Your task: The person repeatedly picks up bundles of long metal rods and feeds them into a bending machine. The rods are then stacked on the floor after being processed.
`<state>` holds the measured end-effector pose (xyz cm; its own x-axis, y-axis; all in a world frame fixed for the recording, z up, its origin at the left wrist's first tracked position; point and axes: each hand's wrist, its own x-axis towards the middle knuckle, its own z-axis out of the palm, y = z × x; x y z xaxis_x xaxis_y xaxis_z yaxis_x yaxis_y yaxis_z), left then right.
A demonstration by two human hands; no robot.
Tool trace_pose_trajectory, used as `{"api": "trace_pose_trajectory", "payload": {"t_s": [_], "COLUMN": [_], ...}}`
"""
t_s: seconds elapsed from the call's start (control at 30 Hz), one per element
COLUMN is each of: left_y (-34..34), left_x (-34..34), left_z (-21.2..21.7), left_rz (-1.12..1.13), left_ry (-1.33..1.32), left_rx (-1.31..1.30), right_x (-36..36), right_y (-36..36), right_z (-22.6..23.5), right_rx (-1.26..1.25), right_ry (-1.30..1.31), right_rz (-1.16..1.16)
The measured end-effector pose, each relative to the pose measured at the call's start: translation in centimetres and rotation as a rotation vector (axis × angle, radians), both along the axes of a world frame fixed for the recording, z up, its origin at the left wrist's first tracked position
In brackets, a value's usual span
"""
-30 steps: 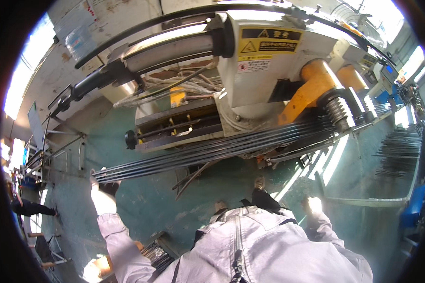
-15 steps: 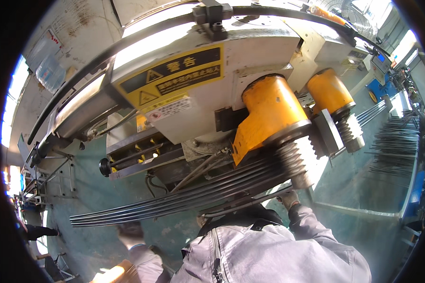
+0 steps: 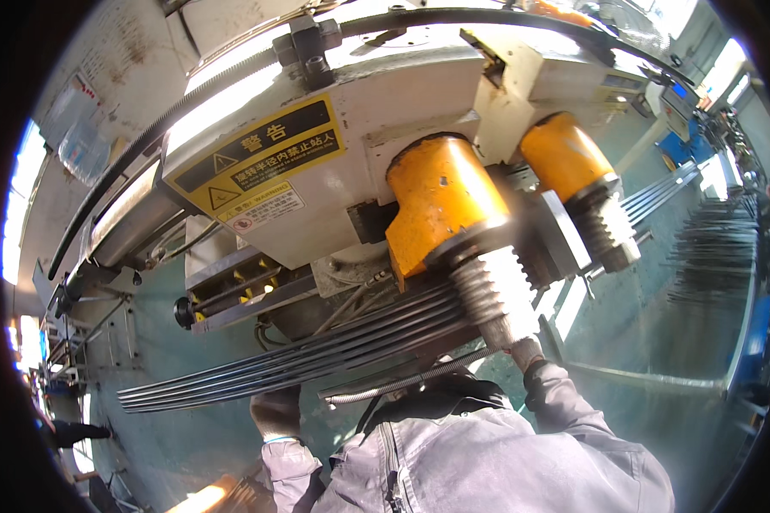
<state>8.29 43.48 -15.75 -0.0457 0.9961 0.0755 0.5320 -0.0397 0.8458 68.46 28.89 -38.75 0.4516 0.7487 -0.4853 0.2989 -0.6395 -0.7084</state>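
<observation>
A fan of several long dark metal rods (image 3: 299, 361) runs from the lower left to the grooved roller (image 3: 498, 295) under an orange housing (image 3: 447, 201). My left hand (image 3: 275, 414), in a glove, is just beneath the rods; its fingers are hidden by them, so whether it grips one I cannot tell. My right hand (image 3: 527, 350), also gloved, is raised at the lower end of the grooved roller, close to or touching it. Its fingers are too unclear to read. A ribbed grey hose (image 3: 402, 380) crosses between my hands, in front of my chest.
Above stands the large white machine body (image 3: 316, 188) bearing a yellow and black warning label (image 3: 257, 158). A second orange housing (image 3: 569, 154) with its own grooved roller (image 3: 612, 227) is to the right. Farther right lies a big pile of rods (image 3: 717, 248) beside a floor frame (image 3: 650, 379).
My left hand has moved right along the underside of the rods. The machine now appears farther left in view. My right hand has risen slightly, staying by the roller's end.
</observation>
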Motion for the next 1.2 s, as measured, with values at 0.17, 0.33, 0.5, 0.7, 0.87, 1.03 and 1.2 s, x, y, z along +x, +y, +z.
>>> {"api": "trace_pose_trajectory", "payload": {"t_s": [0.17,0.33,0.5,0.7,0.87,1.03,1.2], "left_y": [-0.1,0.4,2.0,0.5,0.2,1.0,2.7], "left_x": [-0.3,-2.8,-5.4,-4.0,-5.3,-3.7,-0.8], "left_z": [0.6,-1.6,-0.5,3.8,6.2,9.6,18.8], "left_rz": [0.039,-0.190,0.025,0.466,0.093,0.558,0.641], "left_ry": [-1.622,-1.698,-2.259,-1.479,-1.720,-1.260,-0.822], "left_rx": [-0.318,-0.350,-0.385,-0.074,-0.219,0.104,0.476], "right_x": [-5.6,-7.7,-9.5,-8.7,-6.7,-5.9,-4.9], "right_y": [-0.3,0.6,4.0,8.2,9.4,10.3,12.2], "right_z": [12.5,22.8,29.5,30.5,30.9,32.9,33.1], "right_rx": [0.106,0.472,0.837,0.991,0.961,0.986,0.909], "right_ry": [0.106,0.024,0.317,0.453,0.453,0.567,0.766], "right_rz": [-0.289,-0.361,-0.514,-0.719,-0.646,-0.647,-0.639]}}
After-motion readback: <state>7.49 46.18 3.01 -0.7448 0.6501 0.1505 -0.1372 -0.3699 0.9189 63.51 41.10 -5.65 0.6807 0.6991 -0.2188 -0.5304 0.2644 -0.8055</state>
